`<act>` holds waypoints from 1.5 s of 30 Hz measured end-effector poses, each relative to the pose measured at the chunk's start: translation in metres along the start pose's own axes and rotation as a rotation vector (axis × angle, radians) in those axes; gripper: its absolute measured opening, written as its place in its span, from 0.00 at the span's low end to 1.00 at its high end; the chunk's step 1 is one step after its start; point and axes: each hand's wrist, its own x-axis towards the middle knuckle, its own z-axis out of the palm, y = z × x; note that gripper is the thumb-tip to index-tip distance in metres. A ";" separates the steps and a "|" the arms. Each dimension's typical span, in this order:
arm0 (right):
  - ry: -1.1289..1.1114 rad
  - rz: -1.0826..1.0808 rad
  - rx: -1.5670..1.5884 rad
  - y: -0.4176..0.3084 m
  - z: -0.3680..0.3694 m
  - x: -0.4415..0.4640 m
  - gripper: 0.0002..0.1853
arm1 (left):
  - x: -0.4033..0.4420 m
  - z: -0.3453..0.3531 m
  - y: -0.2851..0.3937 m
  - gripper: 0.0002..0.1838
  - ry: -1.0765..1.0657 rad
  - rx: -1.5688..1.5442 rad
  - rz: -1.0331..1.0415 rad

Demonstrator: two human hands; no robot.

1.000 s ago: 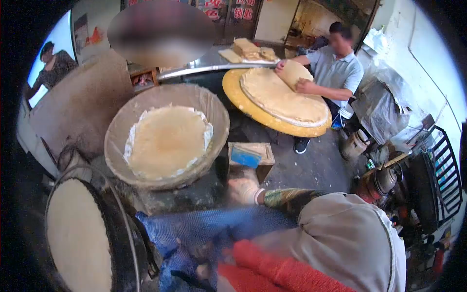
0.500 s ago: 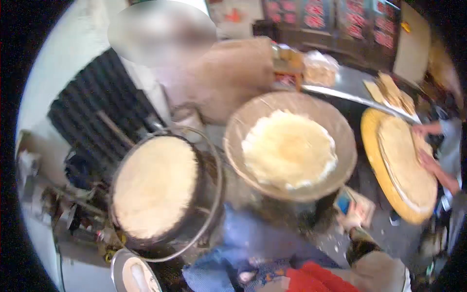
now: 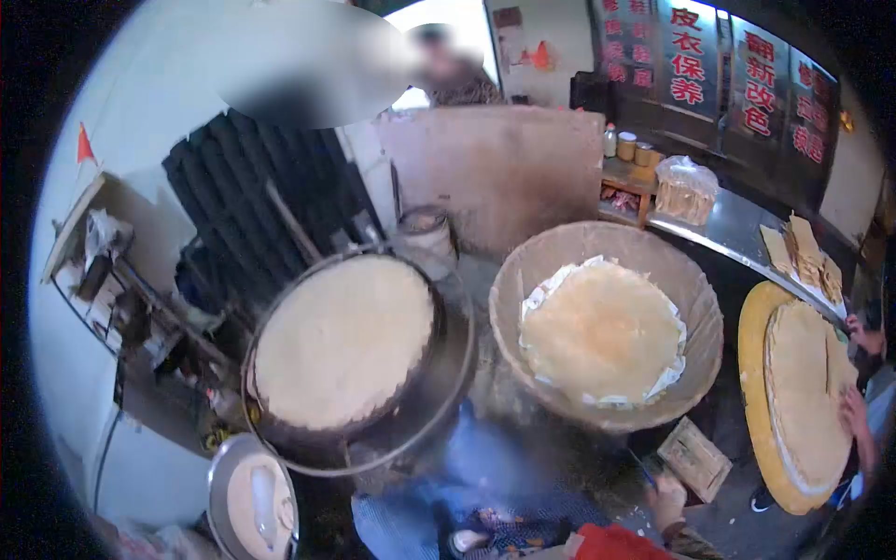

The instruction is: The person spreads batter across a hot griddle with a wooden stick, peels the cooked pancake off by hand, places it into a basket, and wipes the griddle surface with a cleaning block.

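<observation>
My right hand [image 3: 667, 501], beside the wooden stool [image 3: 695, 458] at the lower right, is closed round a thin, bluish flat tool [image 3: 644, 469] seen edge-on. My left hand does not show. Blue netted cloth [image 3: 401, 523] lies over my lap, part of it blurred, with red cloth [image 3: 616, 543] at the bottom edge. Ahead of my hand, a large basket [image 3: 515, 373] holds a round pale flatbread or dough sheet [image 3: 602, 331] on white cloth. To the left, another pale round sheet [image 3: 345, 341] fills a large round pan [image 3: 457, 373].
A metal bowl [image 3: 220, 495] with pale batter and a white ladle stands at the lower left. At the right, a co-worker's hands [image 3: 854, 411] touch layered dough on a yellow round board [image 3: 754, 373]. Behind are a metal counter [image 3: 728, 224], a brown panel [image 3: 504, 177] and another person [image 3: 457, 79].
The view has swung left, so the basket and board appear farther right. The blue flat tool has left the stool top and is now in my right hand.
</observation>
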 end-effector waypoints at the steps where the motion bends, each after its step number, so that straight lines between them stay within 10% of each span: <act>1: 0.032 0.024 0.241 -0.016 0.003 0.008 0.17 | -0.028 0.003 -0.019 0.15 -0.050 0.023 -0.011; 4: -0.152 0.524 0.776 -0.130 -0.061 0.084 0.25 | -0.191 -0.032 -0.117 0.15 -0.308 0.160 -0.083; 6: -0.079 0.136 1.294 -0.214 -0.113 0.121 0.22 | -0.332 -0.105 -0.188 0.15 -0.529 0.281 -0.149; 8: -0.051 -0.423 0.830 -0.241 -0.089 0.159 0.13 | -0.444 -0.143 -0.243 0.15 -0.685 0.353 -0.212; 9: -0.069 -0.634 0.655 -0.257 -0.078 0.178 0.11 | -0.430 -0.158 -0.234 0.15 -0.540 -0.044 -0.463; 11: -0.492 -0.266 1.360 -0.353 -0.107 0.184 0.10 | -0.368 -0.214 -0.180 0.13 -0.589 0.029 -0.580; 13: -0.043 -0.958 1.104 -0.400 -0.062 0.204 0.14 | -0.371 -0.211 -0.199 0.13 -0.581 -0.043 -0.663; 15: 0.148 -1.148 0.871 -0.451 -0.059 0.207 0.15 | -0.354 -0.208 -0.204 0.12 -0.556 -0.120 -0.724; 20: 0.293 -1.206 0.572 -0.501 0.005 0.230 0.16 | -0.271 -0.213 -0.211 0.14 -0.701 0.245 -0.560; 22: 0.337 -1.195 0.557 -0.509 0.015 0.246 0.14 | -0.247 -0.195 -0.209 0.11 -0.117 0.075 -0.369; 26: 0.338 -1.221 0.447 -0.529 0.016 0.247 0.09 | -0.148 -0.170 -0.206 0.16 -0.558 0.196 -0.596; 36: 0.329 -1.215 0.463 -0.543 0.018 0.234 0.11 | -0.038 -0.024 -0.170 0.27 -0.350 0.225 0.221; 41: 0.368 -1.223 0.450 -0.545 0.014 0.237 0.11 | -0.018 -0.015 -0.132 0.18 -0.635 0.018 0.709; 42: 0.322 -1.221 0.462 -0.545 0.015 0.237 0.12 | -0.044 0.015 -0.133 0.12 -0.328 -0.263 0.615; 43: 0.281 -1.221 0.479 -0.545 0.015 0.238 0.14 | -0.050 0.015 -0.127 0.08 -0.671 0.070 0.875; 45: 0.307 -1.232 0.491 -0.549 0.015 0.238 0.12 | -0.086 0.019 -0.112 0.07 -0.481 -0.070 0.745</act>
